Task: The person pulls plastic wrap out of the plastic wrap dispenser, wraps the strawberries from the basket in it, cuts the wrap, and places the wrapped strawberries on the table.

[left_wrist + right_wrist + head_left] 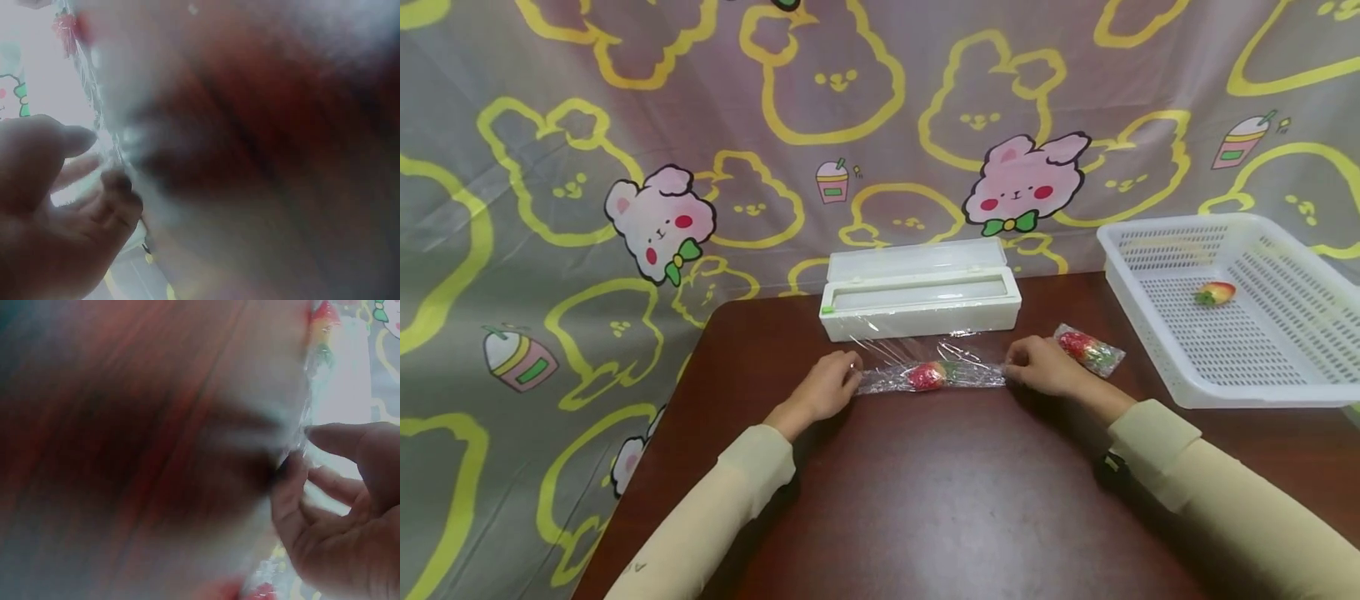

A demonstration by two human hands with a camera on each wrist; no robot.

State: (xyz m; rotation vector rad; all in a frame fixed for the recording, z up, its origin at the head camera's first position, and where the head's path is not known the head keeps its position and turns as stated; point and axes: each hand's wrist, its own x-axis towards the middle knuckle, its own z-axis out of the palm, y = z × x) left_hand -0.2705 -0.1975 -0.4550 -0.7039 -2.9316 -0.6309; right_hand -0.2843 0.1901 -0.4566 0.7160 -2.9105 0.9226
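Observation:
A strawberry [927,376] with a red body and a green end lies in clear plastic wrap [880,382] stretched in front of the white wrap dispenser [925,318]. My left hand [829,385] pinches the left end of this strip between thumb and fingers. At the right end my right hand [1043,365] pinches the film the same way. Both wrist views show the thumb and fingertips at the film's edge, with the left hand [69,200] and right hand [344,506] facing the dispenser. From the dispenser's front, the film still runs down to the strawberry.
Right of my right hand lies another strawberry [1084,348] wrapped in film. A white perforated basket [1150,333] stands at the far right, holding one unwrapped strawberry [1215,292]. The dispenser's lid [917,260] is up, close to the patterned curtain [880,108] behind the dark table [917,500].

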